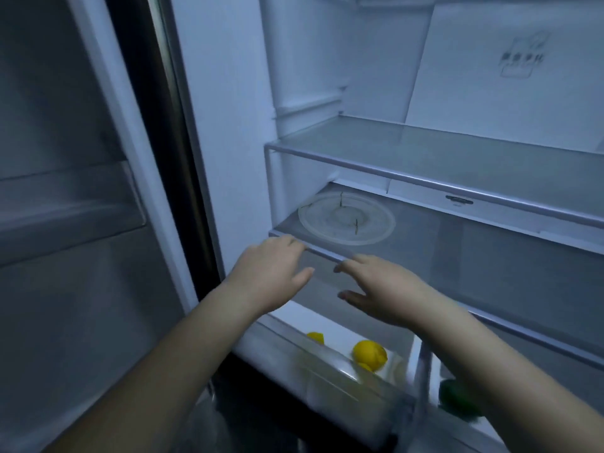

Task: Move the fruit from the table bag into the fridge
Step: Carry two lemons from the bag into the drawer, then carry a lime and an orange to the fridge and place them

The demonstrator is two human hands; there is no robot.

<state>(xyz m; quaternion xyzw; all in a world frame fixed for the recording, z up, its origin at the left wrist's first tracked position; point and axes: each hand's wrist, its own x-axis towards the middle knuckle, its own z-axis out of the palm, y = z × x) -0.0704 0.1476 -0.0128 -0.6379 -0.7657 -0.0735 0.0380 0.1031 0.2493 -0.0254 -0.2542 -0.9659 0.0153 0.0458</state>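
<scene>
- Already some fruit lies in the fridge: yellow fruits [369, 354] sit in the clear drawer [327, 390] at 6 o'clock of the view. One green fruit [457, 398] sits in the next compartment at 5 o'clock.
- Both hands hold nothing. The left hand [271, 273] has relaxed, nearly straight fingers at the front rim of the lower shelf [322, 255]; whether they press on it I cannot tell. The right hand [385, 289] hovers just beside it, at 3 o'clock from the left one, with its fingers spread apart.
- The bag and the surface are not in view, so I cannot say how much fruit is left. I judge that one delivery is finished and the hands are free for the next.
- For moving: the drawer stands pulled out under the wrists, and its front wall is an edge to clear. The lower shelf carries a clear round plate [346, 219] at 12 o'clock from the hands, and the upper shelf [425, 178] limits the height above. The open door [65, 223] at 9 o'clock leaves wide room on the left.
</scene>
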